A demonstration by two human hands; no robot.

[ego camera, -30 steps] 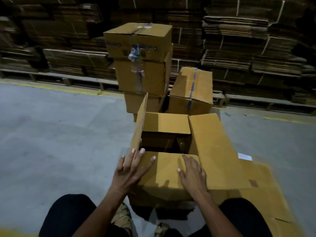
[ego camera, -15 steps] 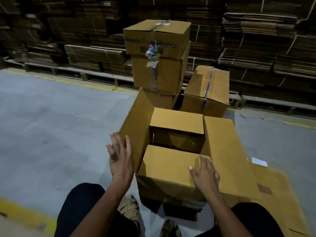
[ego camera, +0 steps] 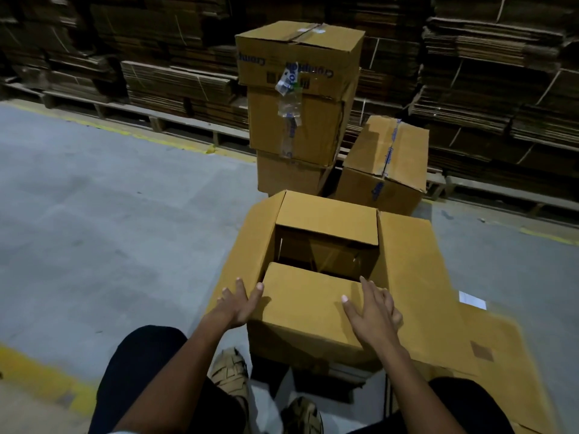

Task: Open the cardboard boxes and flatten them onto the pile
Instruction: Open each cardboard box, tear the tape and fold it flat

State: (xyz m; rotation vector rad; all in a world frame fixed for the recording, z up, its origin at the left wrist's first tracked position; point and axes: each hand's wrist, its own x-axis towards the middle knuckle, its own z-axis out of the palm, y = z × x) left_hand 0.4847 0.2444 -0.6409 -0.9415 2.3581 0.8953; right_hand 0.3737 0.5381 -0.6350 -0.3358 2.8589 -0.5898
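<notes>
A: Surface and room?

B: Grey concrete floor (ego camera: 94,214), yellow line (ego camera: 163,140) painted along it. Back wall is stacks of flat cardboard (ego camera: 501,73) on wooden pallets (ego camera: 175,120). Dim light.

A: Anything I can't read?

B: Blue print on the top box of the stack (ego camera: 297,89) is upside down, can't make it out. Loose clear tape (ego camera: 289,101) hangs down its front. Lower boxes partly hidden. A tilted box (ego camera: 385,164) sits just right of the stack.

A: The open box?

B: Open box (ego camera: 322,277) is on the floor right in front of my knees, side flaps spread out, far and near flaps folded in. Inside is dark; I see nothing in it. Flat sheets (ego camera: 488,349) lie under it to the right.

A: Hands?

B: My left hand (ego camera: 239,303) presses the near flap's left edge, fingers straight and apart. My right hand (ego camera: 372,311) lies flat on the near flap, fingers spread.
</notes>
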